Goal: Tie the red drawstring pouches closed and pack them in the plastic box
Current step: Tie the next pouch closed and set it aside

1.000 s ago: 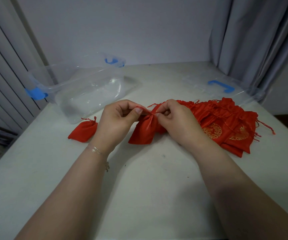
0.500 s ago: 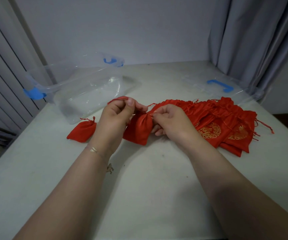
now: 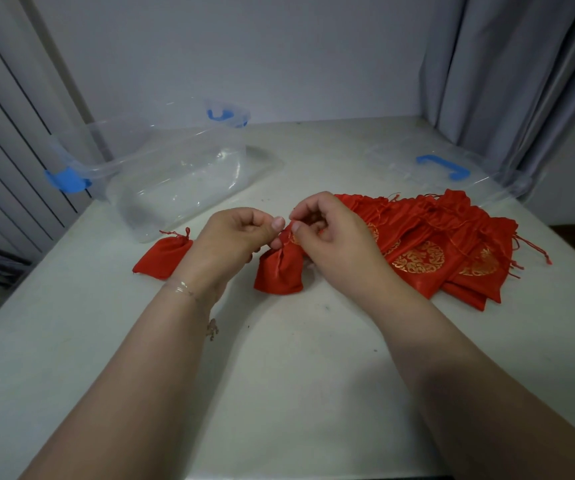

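Observation:
A small red drawstring pouch point(image 3: 279, 270) lies on the white table point(image 3: 279, 375) between my hands, its neck gathered. My left hand point(image 3: 234, 239) and my right hand point(image 3: 331, 233) both pinch the drawstring at that neck, fingers curled. Another red pouch point(image 3: 164, 254), with its cord knotted, lies to the left of my left wrist. A heap of flat red pouches with gold print point(image 3: 441, 247) spreads out to the right, partly behind my right hand. The clear plastic box point(image 3: 175, 174) with blue clips stands at the back left with nothing visible inside.
The box's clear lid point(image 3: 452, 168) with a blue handle lies at the back right. Grey curtains point(image 3: 521, 81) hang at the right, vertical blinds point(image 3: 9, 133) at the left. The table's left edge runs close to the box.
The pouch has swung its body toward me and now lies more upright. Both hands have closed in on its neck and work the cord there.

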A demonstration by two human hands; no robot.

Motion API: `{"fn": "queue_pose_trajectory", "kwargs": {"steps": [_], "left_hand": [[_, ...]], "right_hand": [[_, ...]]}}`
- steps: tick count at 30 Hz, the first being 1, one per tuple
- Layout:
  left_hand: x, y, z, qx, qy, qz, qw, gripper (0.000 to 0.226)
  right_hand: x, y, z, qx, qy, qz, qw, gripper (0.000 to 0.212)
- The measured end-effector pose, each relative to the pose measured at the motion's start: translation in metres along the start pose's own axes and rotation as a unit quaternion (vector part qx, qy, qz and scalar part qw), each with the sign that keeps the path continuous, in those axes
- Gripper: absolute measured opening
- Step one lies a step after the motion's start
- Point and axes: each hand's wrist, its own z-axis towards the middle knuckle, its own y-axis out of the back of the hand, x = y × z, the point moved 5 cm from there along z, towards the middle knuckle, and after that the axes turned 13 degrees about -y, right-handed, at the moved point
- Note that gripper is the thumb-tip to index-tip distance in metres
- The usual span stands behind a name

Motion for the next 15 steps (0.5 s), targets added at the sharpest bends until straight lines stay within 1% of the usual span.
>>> {"fn": "queue_pose_trajectory", "kwargs": {"steps": [4, 7, 10, 12, 15], "left_hand": [[-0.005, -0.003, -0.003, 0.024, -0.012, -0.001, 1.000, 0.017], [-0.009, -0.008, -0.005, 0.079, -0.023, -0.001, 0.997, 0.019], [-0.012, -0.012, -0.008, 0.128, -0.021, -0.041, 0.991, 0.017], [-0.014, -0.012, -0.009, 0.128, -0.020, -0.054, 0.990, 0.017], [-0.018, -0.014, -0.010, 0.118, -0.047, 0.000, 0.992, 0.015]], "right_hand": [[0.008, 0.003, -0.003, -0.012, 0.035, 0.002, 0.999, 0.014], [0.011, 0.004, -0.005, -0.014, 0.052, -0.009, 0.998, 0.014], [0.011, 0.005, -0.004, -0.003, 0.052, -0.010, 0.999, 0.017], [0.012, 0.005, -0.004, 0.007, 0.046, -0.001, 0.999, 0.022], [0.011, 0.002, -0.005, 0.045, 0.016, 0.046, 0.998, 0.026]]}}
